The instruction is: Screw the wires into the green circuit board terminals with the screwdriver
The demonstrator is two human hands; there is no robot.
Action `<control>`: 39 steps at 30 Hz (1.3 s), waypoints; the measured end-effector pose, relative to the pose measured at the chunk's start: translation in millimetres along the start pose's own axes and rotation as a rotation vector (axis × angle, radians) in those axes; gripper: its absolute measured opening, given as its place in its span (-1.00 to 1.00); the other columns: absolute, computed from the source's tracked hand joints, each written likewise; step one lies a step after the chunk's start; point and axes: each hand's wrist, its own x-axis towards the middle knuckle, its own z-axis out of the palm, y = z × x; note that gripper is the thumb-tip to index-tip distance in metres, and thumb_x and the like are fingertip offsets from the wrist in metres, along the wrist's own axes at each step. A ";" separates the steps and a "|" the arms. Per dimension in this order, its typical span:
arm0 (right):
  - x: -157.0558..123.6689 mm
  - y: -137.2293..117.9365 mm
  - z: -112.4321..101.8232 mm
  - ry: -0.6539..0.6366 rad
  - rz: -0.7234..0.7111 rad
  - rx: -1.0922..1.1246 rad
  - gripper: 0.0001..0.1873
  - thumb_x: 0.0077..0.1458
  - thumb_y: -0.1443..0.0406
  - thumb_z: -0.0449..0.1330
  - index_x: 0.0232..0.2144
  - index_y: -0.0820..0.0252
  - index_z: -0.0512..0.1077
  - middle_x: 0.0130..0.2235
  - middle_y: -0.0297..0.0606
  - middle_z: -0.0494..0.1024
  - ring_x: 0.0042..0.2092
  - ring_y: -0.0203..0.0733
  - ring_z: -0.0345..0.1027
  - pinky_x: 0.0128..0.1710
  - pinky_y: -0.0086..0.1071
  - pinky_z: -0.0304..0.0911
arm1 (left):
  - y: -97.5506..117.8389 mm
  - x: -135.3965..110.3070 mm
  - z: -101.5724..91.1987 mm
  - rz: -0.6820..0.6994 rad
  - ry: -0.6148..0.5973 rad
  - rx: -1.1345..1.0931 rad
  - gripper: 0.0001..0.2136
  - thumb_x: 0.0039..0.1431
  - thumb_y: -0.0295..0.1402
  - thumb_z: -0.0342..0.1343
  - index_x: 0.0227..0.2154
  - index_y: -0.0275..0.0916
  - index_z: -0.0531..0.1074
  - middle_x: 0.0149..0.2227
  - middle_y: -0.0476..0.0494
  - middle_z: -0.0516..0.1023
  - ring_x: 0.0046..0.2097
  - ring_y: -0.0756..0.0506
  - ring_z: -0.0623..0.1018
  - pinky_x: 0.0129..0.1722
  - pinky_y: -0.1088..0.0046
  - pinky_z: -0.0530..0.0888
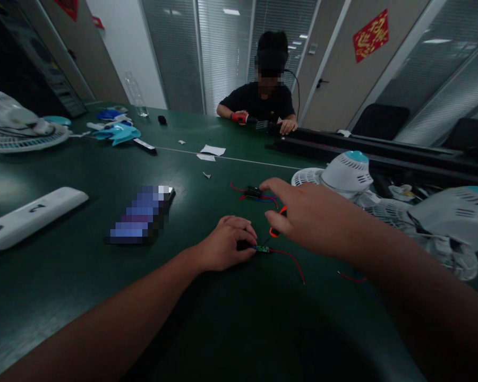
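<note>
The left hand (227,243) lies on the dark green worktop (63,265) with its fingers curled down, pinching the near end of a small green circuit board (263,248). A thin red wire (292,261) trails from the board to the right across the worktop. The right hand (302,212) hovers just above and beyond it, loose and unclenched, the forefinger stretched out towards a small black component with red and blue wires (255,192). An orange-handled tool (276,231) lies under the thumb, partly hidden; whether the hand touches it I cannot tell.

To the right stands a white fan motor housing with a teal cap (348,170). To the left lies a long white plastic bar (32,215). Farther off are white paper scraps (213,150) and light blue fan blades (117,132). Across the worktop sits a person in a black shirt (258,101).
</note>
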 end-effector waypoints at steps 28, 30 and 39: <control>-0.7 0.4 1.2 0.018 -0.055 0.074 -0.37 0.11 0.18 0.11 0.21 0.26 0.20 -0.34 -0.10 0.60 -0.40 -0.01 0.44 -0.47 -0.32 0.12 | -2.5 0.1 1.7 0.027 0.011 -0.001 -0.88 0.08 -0.32 0.17 -0.32 -0.14 0.55 -0.15 -0.02 0.56 0.02 -0.15 0.46 0.14 0.14 0.15; -1.2 1.2 1.0 0.017 -0.062 0.081 -0.37 0.11 0.17 0.12 0.21 0.27 0.19 -0.33 -0.09 0.60 -0.39 -0.01 0.44 -0.46 -0.32 0.14 | -1.8 0.4 1.3 0.025 0.008 -0.001 -0.88 0.08 -0.32 0.17 -0.32 -0.14 0.55 -0.15 -0.02 0.56 0.01 -0.15 0.46 0.14 0.13 0.14; -1.0 -0.6 1.2 0.011 0.019 0.013 -0.47 0.20 0.08 -0.03 0.11 0.24 0.32 -0.28 0.03 0.62 -0.28 0.19 0.49 -0.42 -0.19 0.19 | 0.0 0.4 -0.6 0.025 0.004 0.001 -0.90 0.08 -0.34 0.18 -0.32 -0.14 0.54 -0.15 -0.02 0.56 0.00 -0.14 0.47 0.14 0.15 0.14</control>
